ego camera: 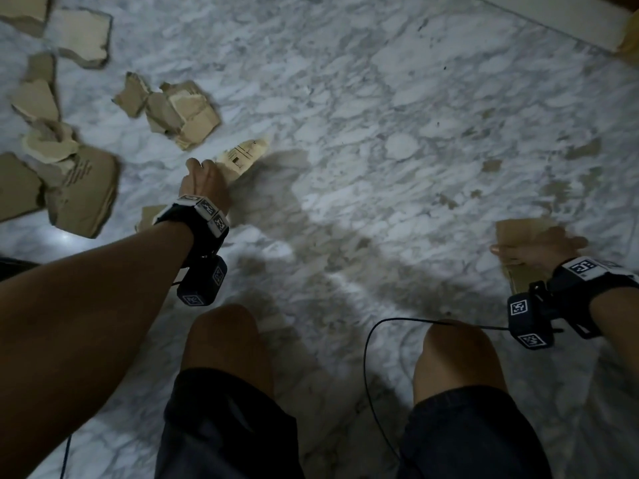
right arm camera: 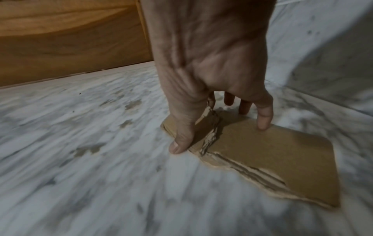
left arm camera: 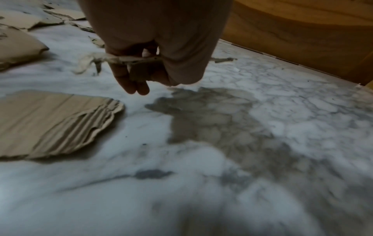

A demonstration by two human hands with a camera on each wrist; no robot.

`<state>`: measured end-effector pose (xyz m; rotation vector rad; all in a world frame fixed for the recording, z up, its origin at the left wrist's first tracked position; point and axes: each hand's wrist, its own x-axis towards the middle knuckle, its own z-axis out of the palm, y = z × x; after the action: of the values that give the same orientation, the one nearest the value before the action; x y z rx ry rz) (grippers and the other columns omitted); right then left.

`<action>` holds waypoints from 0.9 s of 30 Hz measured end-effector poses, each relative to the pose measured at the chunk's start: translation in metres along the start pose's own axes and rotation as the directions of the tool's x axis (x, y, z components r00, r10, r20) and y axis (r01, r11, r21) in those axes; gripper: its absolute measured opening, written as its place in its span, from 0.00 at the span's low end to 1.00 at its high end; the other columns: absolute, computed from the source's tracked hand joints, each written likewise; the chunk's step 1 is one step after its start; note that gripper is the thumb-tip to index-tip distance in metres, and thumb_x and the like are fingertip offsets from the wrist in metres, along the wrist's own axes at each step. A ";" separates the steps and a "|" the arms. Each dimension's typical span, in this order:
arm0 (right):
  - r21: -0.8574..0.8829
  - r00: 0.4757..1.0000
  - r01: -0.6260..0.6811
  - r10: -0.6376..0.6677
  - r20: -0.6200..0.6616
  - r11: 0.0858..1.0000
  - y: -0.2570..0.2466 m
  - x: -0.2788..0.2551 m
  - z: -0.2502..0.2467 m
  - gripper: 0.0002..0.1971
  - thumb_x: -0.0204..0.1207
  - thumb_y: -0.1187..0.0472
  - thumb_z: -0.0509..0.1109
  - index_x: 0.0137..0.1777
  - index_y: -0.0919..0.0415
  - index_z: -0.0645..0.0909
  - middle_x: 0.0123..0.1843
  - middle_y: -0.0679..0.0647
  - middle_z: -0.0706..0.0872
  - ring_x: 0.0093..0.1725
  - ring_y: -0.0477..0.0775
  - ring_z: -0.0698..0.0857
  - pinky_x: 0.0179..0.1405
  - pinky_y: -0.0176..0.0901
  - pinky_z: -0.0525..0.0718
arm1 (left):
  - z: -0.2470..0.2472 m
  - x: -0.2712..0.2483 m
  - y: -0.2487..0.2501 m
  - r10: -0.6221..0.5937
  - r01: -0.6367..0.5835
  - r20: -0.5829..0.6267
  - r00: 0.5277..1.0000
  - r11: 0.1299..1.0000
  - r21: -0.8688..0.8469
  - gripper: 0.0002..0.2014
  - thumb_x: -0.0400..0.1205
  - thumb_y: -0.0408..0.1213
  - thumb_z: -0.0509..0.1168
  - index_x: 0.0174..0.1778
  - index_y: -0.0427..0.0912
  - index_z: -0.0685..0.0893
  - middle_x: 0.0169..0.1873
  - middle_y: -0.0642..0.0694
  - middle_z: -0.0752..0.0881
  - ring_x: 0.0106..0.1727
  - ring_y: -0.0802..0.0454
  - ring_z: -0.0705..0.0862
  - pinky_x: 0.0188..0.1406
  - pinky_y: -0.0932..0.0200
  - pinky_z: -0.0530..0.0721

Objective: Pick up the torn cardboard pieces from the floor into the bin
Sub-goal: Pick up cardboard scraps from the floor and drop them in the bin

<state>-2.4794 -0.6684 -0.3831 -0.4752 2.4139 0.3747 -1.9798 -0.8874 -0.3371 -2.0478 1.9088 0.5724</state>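
A: Report the nearest item first.

B: The right hand [right arm camera: 214,102] is down on a brown piece [right arm camera: 272,158] lying flat on the marble floor [right arm camera: 80,175]. The thumb sits at the piece's torn left edge; the fingertips [right arm camera: 263,123] rest on its top face and far edge. The fingers are curling around it, but no lift is visible. The piece lies directly under this hand, its long axis running from the hand back toward the person.

A: And the left hand?

B: The left hand [ego camera: 204,181] is farther out. It pinches a thin printed scrap [ego camera: 247,152], thumb above and fingers below, clear of the floor in the wrist view.

A: Remaining pieces?

B: A large piece [ego camera: 84,191] lies just left of the left hand; a cluster [ego camera: 179,112] lies beyond it, with more toward the far left corner. All are nearer the left hand than the right.

A: The bin?

B: Not in view; its direction cannot be told.
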 end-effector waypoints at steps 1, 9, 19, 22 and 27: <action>0.016 1.000 0.017 -0.017 0.005 1.000 0.005 0.013 0.004 0.83 0.26 0.23 0.78 0.84 0.62 0.53 0.85 0.63 0.58 0.81 0.72 0.61 0.77 0.67 0.67 | -0.001 -0.003 -0.002 -0.006 0.006 -0.007 1.000 1.000 -0.006 0.22 0.77 0.27 0.67 0.65 0.29 0.70 0.63 0.30 0.71 0.57 0.27 0.79 0.51 0.41 0.78; 0.083 0.999 -0.035 0.036 -0.006 0.996 -0.012 -0.031 0.001 0.68 0.57 0.37 0.83 0.86 0.62 0.41 0.87 0.63 0.43 0.84 0.70 0.49 0.80 0.62 0.58 | 0.002 -0.012 -0.006 0.046 -0.057 -0.094 0.995 0.990 -0.125 0.17 0.82 0.35 0.59 0.63 0.31 0.67 0.60 0.29 0.78 0.57 0.30 0.80 0.46 0.46 0.76; 0.094 0.999 0.013 -0.011 -0.030 0.996 -0.026 -0.044 0.004 0.69 0.55 0.36 0.83 0.85 0.64 0.43 0.85 0.65 0.50 0.83 0.70 0.55 0.79 0.63 0.61 | 0.001 -0.033 0.040 0.109 -0.108 0.004 0.994 0.993 -0.055 0.22 0.75 0.36 0.68 0.62 0.36 0.68 0.55 0.34 0.82 0.52 0.34 0.83 0.41 0.49 0.76; 0.186 0.998 0.069 -0.066 -0.023 0.980 -0.030 -0.054 0.003 0.63 0.60 0.44 0.84 0.85 0.67 0.46 0.84 0.65 0.57 0.82 0.68 0.61 0.77 0.58 0.66 | 0.003 -0.038 0.050 0.125 -0.124 0.013 0.992 0.991 -0.047 0.22 0.75 0.36 0.68 0.61 0.37 0.67 0.54 0.36 0.82 0.51 0.36 0.82 0.42 0.49 0.76; 0.264 0.987 0.160 -0.160 -0.019 0.951 -0.060 -0.089 -0.004 0.60 0.69 0.50 0.81 0.84 0.66 0.38 0.85 0.65 0.57 0.80 0.68 0.64 0.73 0.56 0.71 | -0.001 -0.047 0.053 0.115 -0.115 -0.021 0.993 0.993 -0.039 0.20 0.76 0.33 0.66 0.62 0.37 0.68 0.54 0.35 0.83 0.51 0.34 0.83 0.41 0.48 0.77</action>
<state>-2.3915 -0.7020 -0.3319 -0.5437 2.3570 -0.0192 -2.0348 -0.8512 -0.3107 -1.9838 2.0528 0.6253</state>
